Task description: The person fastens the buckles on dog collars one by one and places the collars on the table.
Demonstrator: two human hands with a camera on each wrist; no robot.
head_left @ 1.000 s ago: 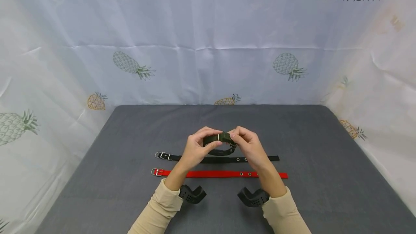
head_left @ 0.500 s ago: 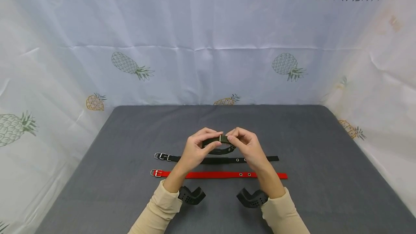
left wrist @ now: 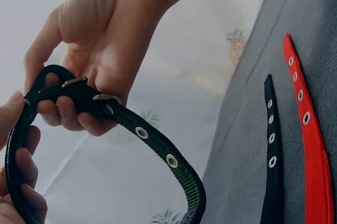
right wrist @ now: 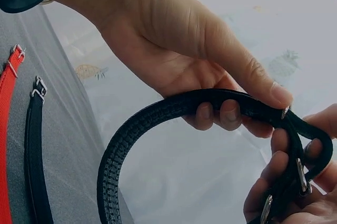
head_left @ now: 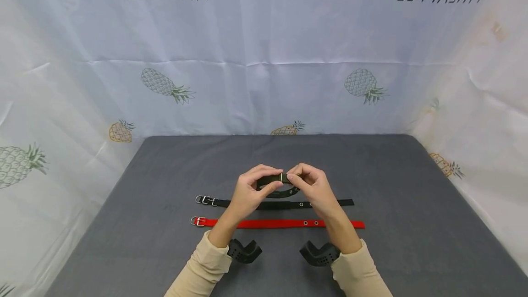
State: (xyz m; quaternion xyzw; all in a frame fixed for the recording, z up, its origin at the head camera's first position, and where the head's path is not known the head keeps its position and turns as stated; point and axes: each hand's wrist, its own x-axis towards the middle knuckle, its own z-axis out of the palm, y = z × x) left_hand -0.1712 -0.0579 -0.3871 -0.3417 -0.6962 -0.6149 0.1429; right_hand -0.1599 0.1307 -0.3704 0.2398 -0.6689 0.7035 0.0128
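Observation:
A dark green collar [head_left: 282,194] is bent into a ring, held up above the table by both hands. Near the metal keeper, my left hand [head_left: 244,191] pinches the band between thumb and fingers. My right hand [head_left: 315,191] grips the buckle end, partly covering it. In the left wrist view, the collar's metal buckle [left wrist: 75,82] and several eyelets [left wrist: 141,132] show. Beside the buckle the strap bows into a small loop [left wrist: 55,68]. A black collar [head_left: 274,205] lies flat behind a red collar [head_left: 268,224], both below the hands.
The grey table [head_left: 123,251] stretches to both sides. Behind it hangs a pineapple-print curtain [head_left: 264,100], which also closes off the left and right. Black wrist mounts [head_left: 244,251] sit under both wrists.
My right thumb and fingers have shifted slightly left towards the keeper, covering more of the green band and buckle. The left hand keeps its grip. The lying collars have not moved.

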